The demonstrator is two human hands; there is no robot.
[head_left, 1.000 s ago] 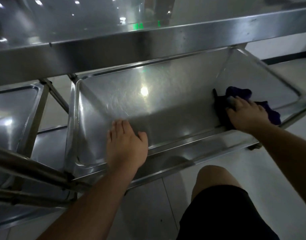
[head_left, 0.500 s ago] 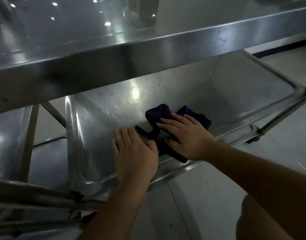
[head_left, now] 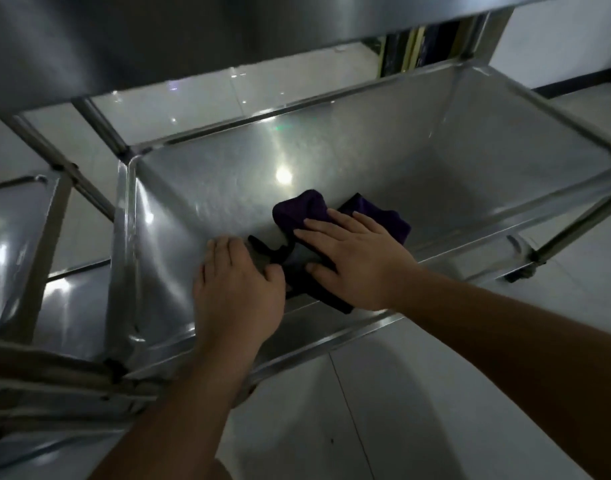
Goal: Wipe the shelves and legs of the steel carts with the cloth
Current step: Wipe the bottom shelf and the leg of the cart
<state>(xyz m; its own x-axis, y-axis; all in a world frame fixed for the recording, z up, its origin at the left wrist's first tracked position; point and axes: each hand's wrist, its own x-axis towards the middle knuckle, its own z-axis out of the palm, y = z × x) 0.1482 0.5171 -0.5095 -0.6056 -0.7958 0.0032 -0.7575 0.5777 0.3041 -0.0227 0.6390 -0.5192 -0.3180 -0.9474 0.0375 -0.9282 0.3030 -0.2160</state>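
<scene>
Under the right hand (head_left: 357,261), fingers spread flat, no pinch: purple cloth (head_left: 335,220) pressed on lower shelf (head_left: 418,174) floor near its 6 o'clock rim. Left hand (head_left: 236,289) flat, bracing at 9 o'clock. Best: even pressure, overlapping strokes into corners.

cloth (head_left: 373,216) partly hidden under right hand (head_left: 357,261); forearms cut off.
</scene>
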